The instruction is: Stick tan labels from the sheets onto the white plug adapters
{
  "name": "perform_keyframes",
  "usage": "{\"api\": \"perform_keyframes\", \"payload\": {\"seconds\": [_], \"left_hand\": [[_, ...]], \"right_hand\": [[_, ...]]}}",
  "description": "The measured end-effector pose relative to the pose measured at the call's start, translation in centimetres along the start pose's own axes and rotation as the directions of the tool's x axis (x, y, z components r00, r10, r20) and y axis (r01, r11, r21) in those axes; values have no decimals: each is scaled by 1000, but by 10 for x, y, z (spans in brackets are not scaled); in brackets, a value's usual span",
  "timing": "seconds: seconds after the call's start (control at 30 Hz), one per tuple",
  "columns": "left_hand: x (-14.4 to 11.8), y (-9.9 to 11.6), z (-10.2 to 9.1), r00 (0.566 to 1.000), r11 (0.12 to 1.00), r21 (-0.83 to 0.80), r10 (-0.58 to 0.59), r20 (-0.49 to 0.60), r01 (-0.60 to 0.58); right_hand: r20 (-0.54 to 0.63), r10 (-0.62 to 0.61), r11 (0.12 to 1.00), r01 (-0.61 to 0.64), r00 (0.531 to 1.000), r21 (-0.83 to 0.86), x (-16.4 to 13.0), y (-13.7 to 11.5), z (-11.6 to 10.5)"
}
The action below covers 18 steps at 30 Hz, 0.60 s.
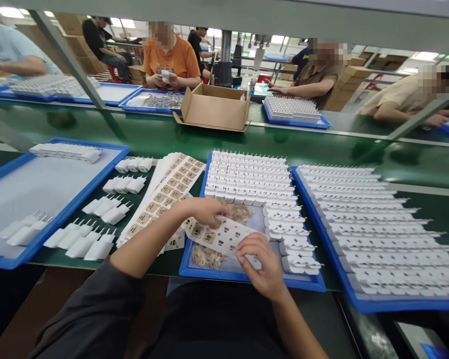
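Your left hand (205, 209) and right hand (262, 264) both pinch a label sheet (224, 237) over the blue tray (247, 276), beside rows of white chargers (247, 177).

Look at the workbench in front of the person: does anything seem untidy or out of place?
Yes: peeled label scraps lie loose in the blue tray beneath the label sheet both hands hold, unlike the neat rows of white chargers.
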<state>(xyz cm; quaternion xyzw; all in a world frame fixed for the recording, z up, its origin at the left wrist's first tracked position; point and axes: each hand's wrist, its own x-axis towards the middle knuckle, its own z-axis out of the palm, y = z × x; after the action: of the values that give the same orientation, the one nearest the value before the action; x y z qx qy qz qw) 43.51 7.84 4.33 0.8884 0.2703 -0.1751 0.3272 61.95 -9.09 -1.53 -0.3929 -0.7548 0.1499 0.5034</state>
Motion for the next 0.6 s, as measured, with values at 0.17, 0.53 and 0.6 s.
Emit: {"api": "perform_keyframes", "payload": {"seconds": [0.17,0.53,0.6], "left_hand": [[28,40,19,940,984,162,121,-318,-72],[90,102,70,793,862,501,357,-494,-75],[80,98,73,775,895,429,356,-523,-122]], "right_hand": [[61,12,994,-19,998,107,-12,-10,0],[41,34,984,-40,999,175,-15,-25,-17],[28,51,979,-55,998,195,-16,-23,-20]]}}
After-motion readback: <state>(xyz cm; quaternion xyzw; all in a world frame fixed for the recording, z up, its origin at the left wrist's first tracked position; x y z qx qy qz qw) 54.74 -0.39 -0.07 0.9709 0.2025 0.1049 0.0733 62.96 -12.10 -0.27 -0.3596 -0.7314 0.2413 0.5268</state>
